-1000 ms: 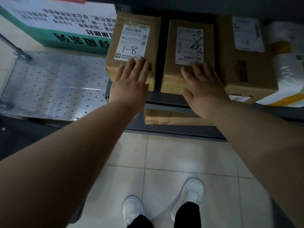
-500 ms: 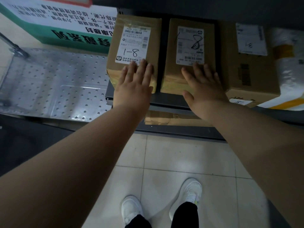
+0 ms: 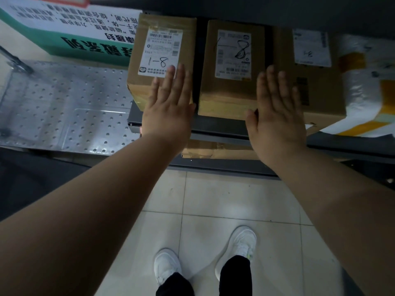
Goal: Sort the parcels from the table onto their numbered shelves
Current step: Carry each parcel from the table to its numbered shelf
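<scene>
Two brown cardboard parcels stand side by side on a dark metal shelf (image 3: 222, 127). The left parcel (image 3: 139, 60) has a white label marked 1-8; my left hand (image 3: 168, 105) lies flat on its near right part with straight fingers. The middle parcel (image 3: 230, 86) also bears a label marked 1-8. My right hand (image 3: 275, 110) is flat with straight fingers over the seam between the middle parcel and a larger brown parcel (image 3: 320, 86) to its right. Neither hand grips anything.
A white padded parcel with yellow tape (image 3: 367, 82) lies at the shelf's right end. Another box (image 3: 215, 149) sits on the lower shelf. A perforated metal cart platform (image 3: 59, 107) is at the left, a green-and-white sign (image 3: 70, 28) behind it. Tiled floor and my shoes below.
My right hand has slid rightward from the middle parcel's near edge toward the larger parcel. My left hand stays flat on the left parcel, shifted slightly right.
</scene>
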A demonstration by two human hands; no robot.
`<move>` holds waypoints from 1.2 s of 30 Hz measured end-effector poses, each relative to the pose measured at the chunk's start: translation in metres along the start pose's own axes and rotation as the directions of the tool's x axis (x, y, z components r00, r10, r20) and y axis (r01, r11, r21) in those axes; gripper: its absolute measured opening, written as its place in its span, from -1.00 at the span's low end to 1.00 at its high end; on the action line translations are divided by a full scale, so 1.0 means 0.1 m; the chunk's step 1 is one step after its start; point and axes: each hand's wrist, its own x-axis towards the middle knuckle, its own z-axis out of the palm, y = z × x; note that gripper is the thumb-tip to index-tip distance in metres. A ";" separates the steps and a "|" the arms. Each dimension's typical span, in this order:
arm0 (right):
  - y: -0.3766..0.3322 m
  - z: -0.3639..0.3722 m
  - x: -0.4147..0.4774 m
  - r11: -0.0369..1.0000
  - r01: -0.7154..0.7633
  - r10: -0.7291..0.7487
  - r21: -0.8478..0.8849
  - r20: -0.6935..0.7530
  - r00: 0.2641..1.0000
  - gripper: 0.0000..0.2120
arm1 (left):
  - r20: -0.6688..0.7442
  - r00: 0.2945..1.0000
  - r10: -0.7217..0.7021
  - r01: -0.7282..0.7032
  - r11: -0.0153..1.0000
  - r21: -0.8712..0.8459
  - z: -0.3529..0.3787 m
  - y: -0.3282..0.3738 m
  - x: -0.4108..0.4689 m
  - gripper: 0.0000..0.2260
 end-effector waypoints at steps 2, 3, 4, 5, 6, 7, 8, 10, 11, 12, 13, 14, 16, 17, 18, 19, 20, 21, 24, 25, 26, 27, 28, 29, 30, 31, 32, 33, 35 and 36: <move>0.14 -0.03 -0.07 0.998 -0.055 0.055 0.001 -0.042 0.998 -0.38 | -0.008 0.997 0.078 -0.078 0.997 -0.028 -0.05 0.20 -0.05 -0.48; 0.22 -0.05 -0.07 0.996 -0.088 0.088 -0.001 -0.039 0.995 -0.37 | -0.005 0.994 0.110 -0.110 0.993 -0.046 -0.06 0.32 -0.05 -0.48; 0.31 -0.06 -0.06 0.993 -0.120 0.120 -0.014 -0.017 0.993 -0.37 | 0.008 0.991 0.132 -0.131 0.989 -0.061 -0.07 0.44 -0.04 -0.48; 0.40 -0.06 -0.05 0.988 -0.148 0.149 -0.039 0.015 0.989 -0.39 | 0.029 0.989 0.146 -0.144 0.987 -0.064 -0.07 0.55 -0.01 -0.47; 0.50 -0.05 -0.03 0.984 -0.167 0.171 -0.068 0.056 0.984 -0.41 | 0.056 0.986 0.158 -0.155 0.987 -0.052 -0.06 0.65 0.02 -0.47; 0.58 -0.03 -0.01 0.981 -0.176 0.185 -0.081 0.107 0.977 -0.44 | 0.088 0.982 0.164 -0.162 0.986 -0.030 -0.04 0.73 0.05 -0.47; 0.64 -0.01 0.01 0.981 -0.181 0.190 -0.069 0.161 0.968 -0.44 | 0.126 0.978 0.163 -0.164 0.986 -0.001 -0.01 0.78 0.08 -0.47; 0.71 0.01 0.04 0.984 -0.175 0.177 -0.026 0.226 0.958 -0.44 | 0.187 0.971 0.150 -0.162 0.986 0.049 0.04 0.81 0.12 -0.47; 0.72 0.02 0.06 0.985 -0.171 0.169 -0.014 0.235 0.957 -0.44 | 0.199 0.969 0.146 -0.161 0.985 0.065 0.06 0.81 0.12 -0.47; 0.73 0.02 0.08 0.986 -0.169 0.165 -0.006 0.237 0.957 -0.44 | 0.201 0.969 0.146 -0.164 0.984 0.076 0.07 0.81 0.12 -0.47; 0.73 0.02 0.09 0.985 -0.170 0.165 -0.001 0.238 0.957 -0.44 | 0.201 0.969 0.146 -0.165 0.983 0.081 0.07 0.81 0.12 -0.47; 0.73 0.02 0.09 0.985 -0.170 0.165 -0.002 0.239 0.957 -0.44 | 0.198 0.969 0.146 -0.165 0.983 0.082 0.07 0.82 0.13 -0.47; 0.74 0.02 0.09 0.987 -0.160 0.156 -0.001 0.234 0.960 -0.44 | 0.202 0.969 0.145 -0.165 0.982 0.089 0.06 0.82 0.15 -0.47; 0.74 0.02 0.09 0.988 -0.152 0.146 0.009 0.232 0.962 -0.43 | 0.211 0.967 0.145 -0.168 0.981 0.094 0.05 0.82 0.16 -0.47; 0.75 0.02 0.07 0.989 -0.146 0.137 0.023 0.224 0.965 -0.43 | 0.220 0.965 0.144 -0.167 0.982 0.092 0.04 0.82 0.16 -0.47; 0.77 0.01 0.05 0.989 -0.144 0.134 0.033 0.208 0.969 -0.43 | 0.229 0.963 0.139 -0.161 0.984 0.081 0.03 0.82 0.15 -0.47; 0.80 -0.02 0.02 0.989 -0.145 0.137 0.033 0.181 0.974 -0.43 | 0.235 0.963 0.130 -0.149 0.987 0.065 0.02 0.83 0.13 -0.47; 0.84 -0.05 -0.02 0.988 -0.151 0.146 0.026 0.145 0.979 -0.43 | 0.233 0.965 0.119 -0.135 0.990 0.050 0.01 0.84 0.11 -0.46; 1.06 -0.17 -0.12 0.986 -0.168 0.168 0.002 0.062 0.984 -0.42 | 0.175 0.974 0.144 -0.153 0.988 0.036 -0.05 1.00 0.03 -0.43; 1.16 -0.21 -0.15 0.985 -0.175 0.175 -0.004 0.051 0.983 -0.42 | 0.163 0.971 0.176 -0.183 0.983 0.029 -0.07 1.11 0.01 -0.42; 1.28 -0.24 -0.16 0.983 -0.184 0.185 -0.009 0.040 0.982 -0.42 | 0.156 0.965 0.212 -0.218 0.976 0.019 -0.10 1.24 0.01 -0.43; 1.41 -0.26 -0.18 0.980 -0.197 0.197 -0.010 0.029 0.980 -0.42 | 0.149 0.958 0.245 -0.250 0.968 0.011 -0.12 1.37 0.01 -0.45; 1.55 -0.28 -0.19 0.978 -0.210 0.211 -0.010 0.020 0.977 -0.42 | 0.137 0.953 0.270 -0.274 0.962 0.006 -0.13 1.52 0.02 -0.45; 1.67 -0.29 -0.20 0.975 -0.220 0.220 -0.010 0.013 0.975 -0.41 | 0.120 0.951 0.287 -0.289 0.957 0.003 -0.13 1.66 0.05 -0.44; 1.80 -0.30 -0.20 0.974 -0.225 0.225 -0.013 0.014 0.974 -0.41 | 0.104 0.949 0.297 -0.298 0.954 -0.002 -0.14 1.79 0.07 -0.43; 1.91 -0.31 -0.20 0.973 -0.228 0.229 -0.018 0.025 0.973 -0.41 | 0.096 0.947 0.306 -0.307 0.952 -0.008 -0.15 1.93 0.09 -0.42; 2.02 -0.32 -0.20 0.973 -0.231 0.232 -0.028 0.044 0.972 -0.42 | 0.095 0.945 0.314 -0.314 0.949 -0.006 -0.14 2.06 0.10 -0.42; 2.12 -0.32 -0.19 0.973 -0.226 0.228 -0.043 0.068 0.971 -0.42 | 0.100 0.943 0.318 -0.320 0.947 0.003 -0.13 2.18 0.11 -0.43; 2.30 -0.30 -0.18 0.978 -0.199 0.206 -0.059 0.140 0.968 -0.43 | 0.126 0.942 0.312 -0.318 0.948 0.028 -0.08 2.35 0.13 -0.43; 2.38 -0.28 -0.18 0.981 -0.193 0.196 -0.038 0.201 0.960 -0.42 | 0.147 0.943 0.298 -0.306 0.951 0.039 -0.05 2.40 0.13 -0.43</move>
